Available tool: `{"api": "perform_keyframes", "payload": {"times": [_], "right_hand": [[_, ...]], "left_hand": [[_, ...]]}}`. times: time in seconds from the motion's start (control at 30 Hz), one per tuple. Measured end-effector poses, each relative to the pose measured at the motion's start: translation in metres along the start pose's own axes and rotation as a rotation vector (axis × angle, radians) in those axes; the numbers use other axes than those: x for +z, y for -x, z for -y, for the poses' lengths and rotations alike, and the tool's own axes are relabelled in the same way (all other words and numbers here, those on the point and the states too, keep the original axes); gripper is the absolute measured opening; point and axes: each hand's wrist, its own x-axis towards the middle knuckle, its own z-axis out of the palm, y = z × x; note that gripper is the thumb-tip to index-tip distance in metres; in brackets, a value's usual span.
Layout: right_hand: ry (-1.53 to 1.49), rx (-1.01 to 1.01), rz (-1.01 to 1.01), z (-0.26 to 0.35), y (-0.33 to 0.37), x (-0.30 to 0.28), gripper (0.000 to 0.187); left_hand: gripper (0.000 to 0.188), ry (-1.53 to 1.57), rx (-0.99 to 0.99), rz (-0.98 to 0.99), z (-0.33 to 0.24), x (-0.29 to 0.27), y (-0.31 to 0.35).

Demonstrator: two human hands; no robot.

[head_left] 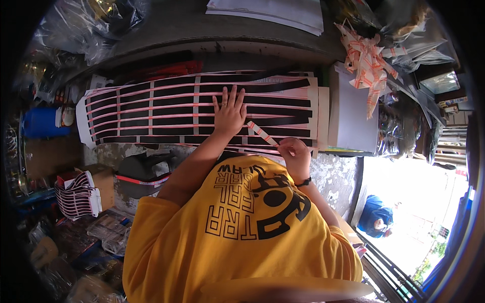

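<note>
1. Straight to the middle: the striped sheet (pixel 172 106), black bands between pale pink-edged lines, was laid out flat in front of the person, its long axis running left to right across the body.
2. Down came no clenching here! The left hand (pixel 230 113) was spread flat on the sheet, nothing seen grasped, its fingers pointed away from the body; the sheet was probably being pinned against slipping or lifting.
3. And on the right, a neat pinch: the pale strip (pixel 262 133), marked with red, was grasped at its near end by the right hand (pixel 295 151), at the sheet's near edge. A fingertip grip was presumably chosen because so thin a thing could be controlled that way.
4. The strip's long axis was set on a diagonal, slanted across the bands, its far end aimed up and left, right beside the left hand; whether the two were touching could not be told.
5. Just beyond, a black band (pixel 285 121) was angled slightly off its neighbours' line.
6. Off to the far right, a tangled clump of similar strips (pixel 366 65) was gathered, perhaps to be out of the way.
</note>
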Motion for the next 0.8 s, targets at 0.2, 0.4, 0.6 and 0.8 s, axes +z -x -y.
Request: {"api": "perform_keyframes", "payload": {"times": [0.2, 0.4, 0.6, 0.8], "right_hand": [[-0.188, 0.066, -0.158, 0.0, 0.029, -0.024, 0.01], [-0.411, 0.161, -0.197, -0.002, 0.049, -0.024, 0.009], [-0.59, 0.309, -0.327, -0.019, 0.075, -0.03, 0.005], [-0.697, 0.237, -0.721, -0.06, 0.071, -0.09, 0.004]], "left_hand": [[0.049, 0.006, -0.017, 0.032, -0.001, 0.0, -0.002], [0.05, 0.012, -0.02, 0.047, 0.0, -0.002, -0.001], [0.05, 0.022, -0.018, 0.044, 0.0, -0.002, -0.002], [0.051, 0.04, -0.026, 0.06, 0.001, -0.002, -0.001]]}}
